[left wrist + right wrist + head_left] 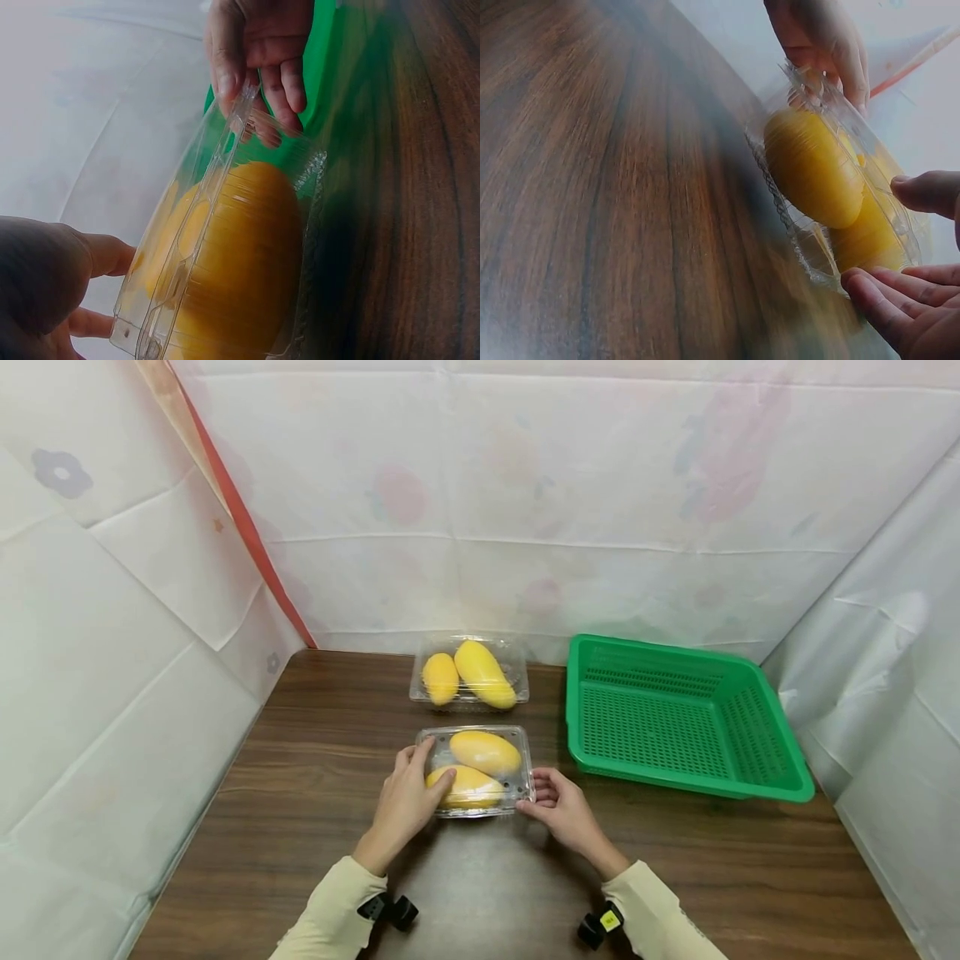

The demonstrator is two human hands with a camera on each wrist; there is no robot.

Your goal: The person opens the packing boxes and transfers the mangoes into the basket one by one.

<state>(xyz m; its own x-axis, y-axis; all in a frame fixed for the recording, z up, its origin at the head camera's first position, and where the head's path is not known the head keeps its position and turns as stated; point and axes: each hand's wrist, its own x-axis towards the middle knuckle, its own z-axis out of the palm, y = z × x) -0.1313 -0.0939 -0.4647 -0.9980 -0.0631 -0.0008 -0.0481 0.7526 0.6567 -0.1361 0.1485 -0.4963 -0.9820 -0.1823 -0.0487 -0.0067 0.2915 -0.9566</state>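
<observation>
A lidded clear plastic clamshell box (433,739) lies in front of the person, with two yellow mangoes (485,753) inside. My left hand (405,797) grips its left side, the thumb over the lid's near left part and the fingers along the left edge. At the opposite end my right hand (558,810) holds the near right corner, thumb at the rim and fingers against the side wall. From the left wrist view, the right thumb (226,75) presses on the box's rim. In the right wrist view the mangoes (814,169) show through the ribbed wall.
Behind it, a second clear plastic box (517,693) with two mangoes (480,672) stands by the back curtain (465,485). A green plastic basket (652,777) with perforated sides sits at the right on the brown wooden table (300,827).
</observation>
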